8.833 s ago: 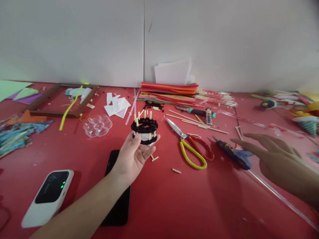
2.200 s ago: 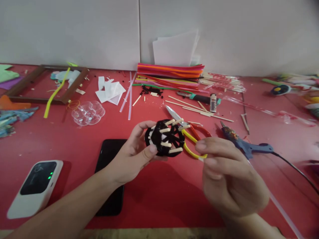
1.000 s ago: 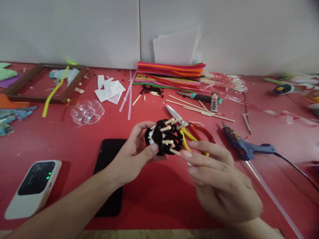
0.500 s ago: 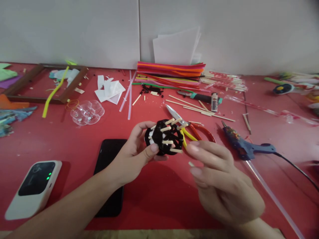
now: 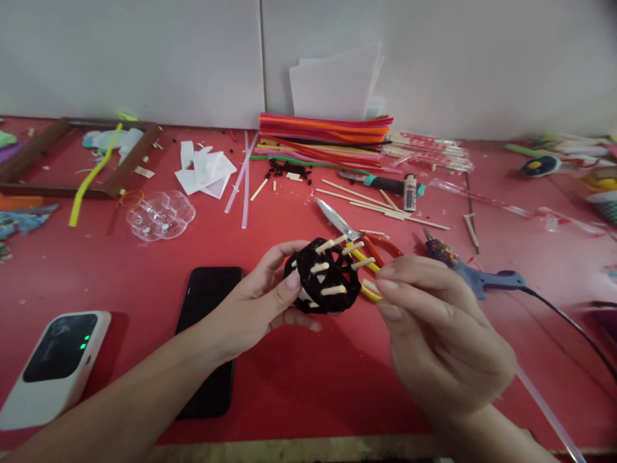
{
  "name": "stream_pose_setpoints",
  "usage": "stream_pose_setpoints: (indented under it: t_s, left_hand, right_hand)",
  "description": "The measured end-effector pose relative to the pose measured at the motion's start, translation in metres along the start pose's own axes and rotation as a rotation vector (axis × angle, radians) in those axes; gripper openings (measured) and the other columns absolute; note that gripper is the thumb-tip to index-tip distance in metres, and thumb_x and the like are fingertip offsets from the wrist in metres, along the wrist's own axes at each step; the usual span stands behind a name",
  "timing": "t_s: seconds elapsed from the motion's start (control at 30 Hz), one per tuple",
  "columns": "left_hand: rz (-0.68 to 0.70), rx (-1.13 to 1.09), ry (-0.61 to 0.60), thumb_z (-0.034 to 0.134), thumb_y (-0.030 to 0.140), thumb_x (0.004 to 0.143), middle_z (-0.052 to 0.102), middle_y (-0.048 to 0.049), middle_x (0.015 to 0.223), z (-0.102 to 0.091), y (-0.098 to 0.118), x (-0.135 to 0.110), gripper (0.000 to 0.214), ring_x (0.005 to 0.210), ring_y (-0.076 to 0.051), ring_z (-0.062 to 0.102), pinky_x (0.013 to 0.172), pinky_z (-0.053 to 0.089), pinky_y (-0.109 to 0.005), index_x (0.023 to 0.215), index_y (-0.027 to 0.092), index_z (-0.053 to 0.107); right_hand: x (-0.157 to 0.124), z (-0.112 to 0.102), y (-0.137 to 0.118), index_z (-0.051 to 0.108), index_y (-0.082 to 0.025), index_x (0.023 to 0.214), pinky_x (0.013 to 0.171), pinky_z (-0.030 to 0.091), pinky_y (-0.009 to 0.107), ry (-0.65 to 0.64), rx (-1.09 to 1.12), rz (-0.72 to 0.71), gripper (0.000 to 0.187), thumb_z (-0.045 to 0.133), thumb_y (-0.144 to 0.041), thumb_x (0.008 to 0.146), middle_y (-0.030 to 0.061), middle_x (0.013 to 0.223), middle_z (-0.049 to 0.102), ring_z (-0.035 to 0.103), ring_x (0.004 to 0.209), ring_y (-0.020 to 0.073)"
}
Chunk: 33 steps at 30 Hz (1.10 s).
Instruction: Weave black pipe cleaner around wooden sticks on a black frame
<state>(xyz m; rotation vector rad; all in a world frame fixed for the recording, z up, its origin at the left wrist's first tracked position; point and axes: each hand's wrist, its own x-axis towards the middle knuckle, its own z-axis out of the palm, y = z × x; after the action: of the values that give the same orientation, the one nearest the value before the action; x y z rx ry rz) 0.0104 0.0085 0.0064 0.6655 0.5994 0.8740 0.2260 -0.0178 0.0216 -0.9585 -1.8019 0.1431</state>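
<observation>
My left hand (image 5: 267,292) is closed round the edge of a fuzzy black ball-like piece (image 5: 332,273), thumb on its near side. Several short wooden sticks poke out of this piece, and bits of white show at its left. To its right, my right hand (image 5: 438,328) pinches a short wooden stick (image 5: 370,285) between thumb and fingers, with the pale end pointing at the black piece. A small gap seems to lie between that stick and the piece. Scissors (image 5: 337,218) with red and yellow handles rest just behind, partly hidden by the piece and my right hand.
A glue gun (image 5: 477,276) with a cord lies at the right. Behind are wooden sticks (image 5: 380,206), a lighter (image 5: 409,191) and a pile of pipe cleaners (image 5: 322,132). At the left are a phone (image 5: 212,341), a white device (image 5: 53,366) and a wooden frame (image 5: 43,154).
The black piece has turned a little in my left hand, so its sticks point more to the right. My right hand has brought the short stick up, closer to the piece. The view has shifted slightly.
</observation>
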Motion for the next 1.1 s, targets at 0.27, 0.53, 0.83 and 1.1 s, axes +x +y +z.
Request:
stream_pose_setpoints:
  t_s: [0.27, 0.53, 0.83, 1.1]
  left_hand:
    - [-0.043, 0.029, -0.022, 0.078, 0.046, 0.091, 0.067, -0.0044, 0.124, -0.0014, 0.0013, -0.0013, 0.042, 0.094, -0.02, 0.079, 0.072, 0.07, -0.028, 0.126, 0.032, 0.06]
    - [-0.033, 0.022, -0.037, 0.075, 0.044, 0.094, 0.067, -0.0021, 0.128, -0.0033, 0.0002, -0.0005, 0.038, 0.099, -0.02, 0.08, 0.074, 0.07, -0.026, 0.127, 0.034, 0.06]
    - [-0.018, 0.051, -0.003, 0.075, 0.043, 0.094, 0.065, -0.0027, 0.126, -0.0042, 0.0008, -0.0008, 0.037, 0.101, -0.02, 0.077, 0.072, 0.07, -0.028, 0.126, 0.033, 0.062]
    - [-0.018, 0.11, 0.014, 0.075, 0.047, 0.093, 0.062, -0.0053, 0.129, -0.0042, 0.0004, -0.0024, 0.042, 0.102, -0.019, 0.072, 0.07, 0.07, -0.028, 0.13, 0.035, 0.06]
  right_hand:
    - [0.0003, 0.0069, -0.0028, 0.067, -0.028, 0.116, 0.085, 0.06, 0.041, 0.059, 0.181, 0.082, 0.045, 0.074, 0.002, 0.084, -0.0015, 0.096, 0.081, 0.071, 0.092, 0.0202]
    - [0.0001, 0.0057, -0.0011, 0.069, -0.022, 0.105, 0.083, 0.059, 0.038, 0.026, 0.126, 0.022, 0.04, 0.075, 0.006, 0.078, -0.0001, 0.098, 0.081, 0.071, 0.092, 0.0186]
    - [0.0062, 0.0029, -0.003, 0.067, -0.023, 0.104, 0.084, 0.059, 0.037, -0.023, 0.048, -0.044, 0.034, 0.073, 0.003, 0.083, -0.0018, 0.094, 0.081, 0.072, 0.089, 0.0162]
    - [0.0051, 0.0039, -0.0039, 0.067, -0.022, 0.104, 0.085, 0.058, 0.037, -0.031, 0.04, -0.031, 0.033, 0.073, 0.003, 0.084, -0.0005, 0.094, 0.081, 0.072, 0.091, 0.0166]
